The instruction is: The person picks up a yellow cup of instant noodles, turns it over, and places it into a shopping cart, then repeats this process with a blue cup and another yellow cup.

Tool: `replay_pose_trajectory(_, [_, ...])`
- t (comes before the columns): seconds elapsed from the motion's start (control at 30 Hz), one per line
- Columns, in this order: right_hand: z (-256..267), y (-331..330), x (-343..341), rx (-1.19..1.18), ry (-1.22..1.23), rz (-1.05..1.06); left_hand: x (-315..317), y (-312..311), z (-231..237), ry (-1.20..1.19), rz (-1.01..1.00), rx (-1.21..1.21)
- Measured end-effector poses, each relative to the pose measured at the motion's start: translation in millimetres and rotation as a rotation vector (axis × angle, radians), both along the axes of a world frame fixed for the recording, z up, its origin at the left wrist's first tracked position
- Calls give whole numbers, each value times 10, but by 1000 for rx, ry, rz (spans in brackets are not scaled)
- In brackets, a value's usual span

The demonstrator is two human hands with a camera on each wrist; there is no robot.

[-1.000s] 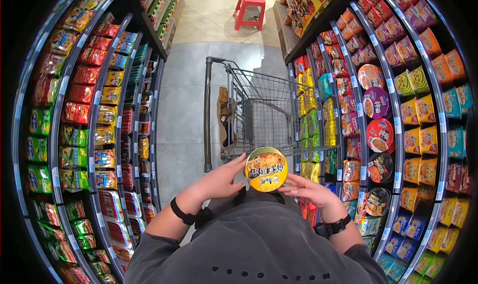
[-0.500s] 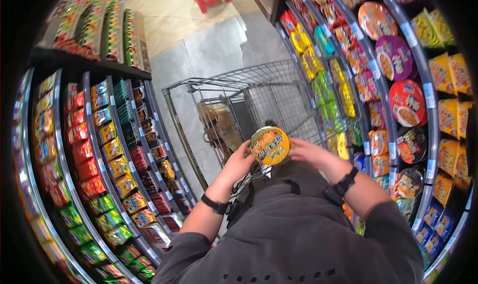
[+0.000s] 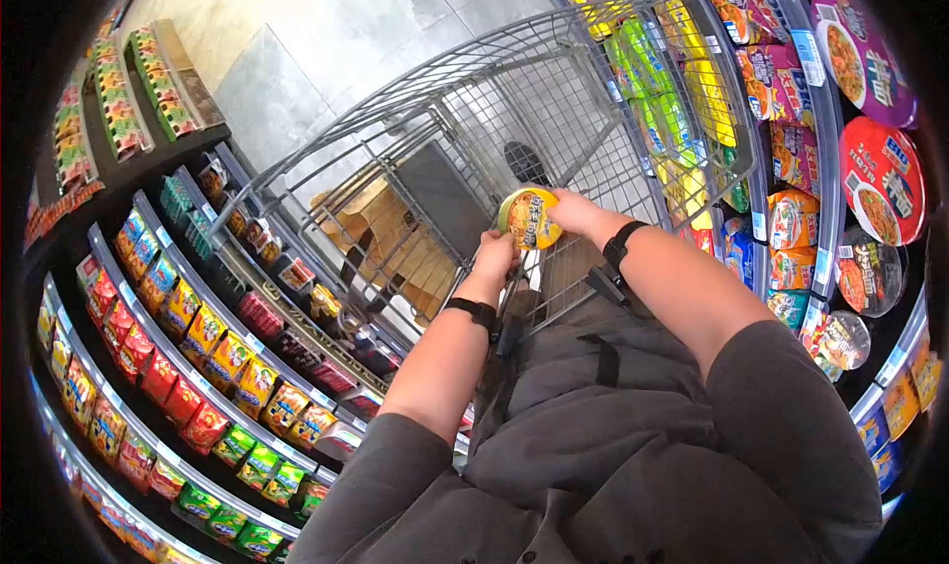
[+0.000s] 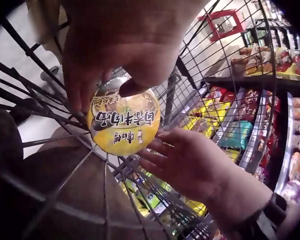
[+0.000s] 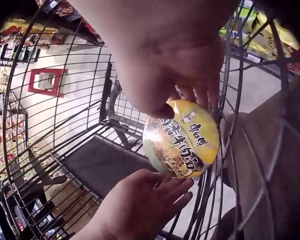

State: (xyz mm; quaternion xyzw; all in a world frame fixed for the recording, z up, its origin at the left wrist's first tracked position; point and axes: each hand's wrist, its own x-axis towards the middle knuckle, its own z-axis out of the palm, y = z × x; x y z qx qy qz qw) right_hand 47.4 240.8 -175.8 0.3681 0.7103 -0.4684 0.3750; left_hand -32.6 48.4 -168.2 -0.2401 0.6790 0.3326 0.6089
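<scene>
A yellow instant-noodle bowl (image 3: 530, 218) is held between both hands over the shopping cart's wire basket (image 3: 593, 129). My left hand (image 3: 497, 256) grips its left side and my right hand (image 3: 583, 214) its right side. In the left wrist view the bowl's printed lid (image 4: 122, 132) faces the camera, with the left hand (image 4: 125, 55) over its edge and the right hand's fingers (image 4: 157, 150) at its side. The right wrist view shows the right thumb at the lid (image 5: 182, 142) and the left hand (image 5: 135, 202) at the opposite edge; cart wires surround them.
Noodle-packet shelves (image 3: 237, 342) run along the left, and more shelves with bowls (image 3: 883, 183) along the right. A brown paper-like item (image 3: 395, 243) lies in the cart. A red stool (image 4: 225, 25) stands beyond the wires.
The view has turned and come nearer the cart. Both hands have moved forward with the bowl, from close to the body to over the basket, arms more extended.
</scene>
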Motion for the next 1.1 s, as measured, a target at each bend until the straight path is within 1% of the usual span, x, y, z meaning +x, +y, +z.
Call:
replay_pose_trajectory(0.03, [-101, 11, 14, -3, -10, -46, 5, 7, -110, -11, 2, -7])
replay_pose_trajectory(0.07, [-195, 25, 34, -10, -19, -44, -11, -1, -216, -38, 32, 11])
replay_pose_trajectory(0.17, [-361, 34, 101, -56, -32, -82, -114, 51, -302, -81, 86, -1])
replay_pose_trajectory(0.23, [-374, 35, 107, -130, -38, -165, -168, 22, -442, -48, -25, 9])
replay_pose_trajectory(0.27, [-376, 31, 110, -96, -13, -97, -185, 1, -496, -51, -55, 14])
replay_pose_trajectory(0.3, [-341, 39, 90, -99, -12, -94, -224, 16, -484, -50, -53, 11])
replay_pose_trajectory(0.37, [-264, 40, 43, -122, -36, -73, -296, 41, -442, -57, -285, -28])
replay_pose_trajectory(0.4, [-334, 15, 67, -125, -34, -74, -315, 22, -457, -56, -286, -32])
replay_pose_trajectory(0.47, [-535, -37, 107, -207, -32, -205, -376, -11, -490, -168, -185, 51])
replay_pose_trajectory(0.5, [-511, -42, 76, -211, -27, -209, -395, -12, -476, -164, -190, 47])
replay_pose_trajectory(0.57, [-431, -14, 8, -195, -128, -224, -452, 41, -440, 46, -525, 18])
replay_pose_trajectory(0.6, [-425, -16, 5, -142, -72, -163, -397, -112, -740, 240, -667, 24])
replay_pose_trajectory(0.63, [-455, -14, 26, -135, -57, -163, -461, -62, -620, 256, -667, 28])
replay_pose_trajectory(0.7, [-432, 23, 12, -66, 84, -64, -549, -16, -400, 370, -820, 65])
replay_pose_trajectory(0.73, [-372, 65, -6, -70, 21, -100, -590, -15, -309, 376, -798, 97])
replay_pose_trajectory(0.77, [-296, 94, -14, -56, 43, -98, -640, -11, -213, 402, -796, 103])
replay_pose_trajectory(0.8, [-366, 124, 70, -130, 67, -205, -670, -71, -238, 400, -732, 163])
replay_pose_trajectory(0.83, [-229, 168, 38, -206, 94, -308, -733, -67, -106, 400, -669, 224])
replay_pose_trajectory(0.87, [-63, 256, 50, -230, 39, -325, -796, -88, 48, 437, -690, 243])
replay_pose_trajectory(0.9, [36, 337, 78, -237, 14, -320, -842, -105, 208, 429, -624, 255])
replay_pose_trajectory(0.93, [43, 386, 177, -285, 2, -429, -892, -114, 470, 449, -588, 291])
replay_pose_trajectory(0.97, [278, 389, 200, -273, 38, -601, -939, -140, 797, 470, -551, 326])
replay_pose_trajectory(1.0, [508, 457, 217, -344, 17, -714, -994, -229, 1084, 567, -588, 376])
replay_pose_trajectory(1.03, [758, 493, 205, -399, 60, -847, -1056, -334, 1366, 671, -619, 425])
replay_pose_trajectory(1.07, [854, 534, 242, -505, 135, -991, -1086, -434, 1702, 756, -571, 430])
replay_pose_trajectory(1.1, [1090, 563, 225, -590, 209, -1041, -1081, -565, 2031, 838, -518, 434])
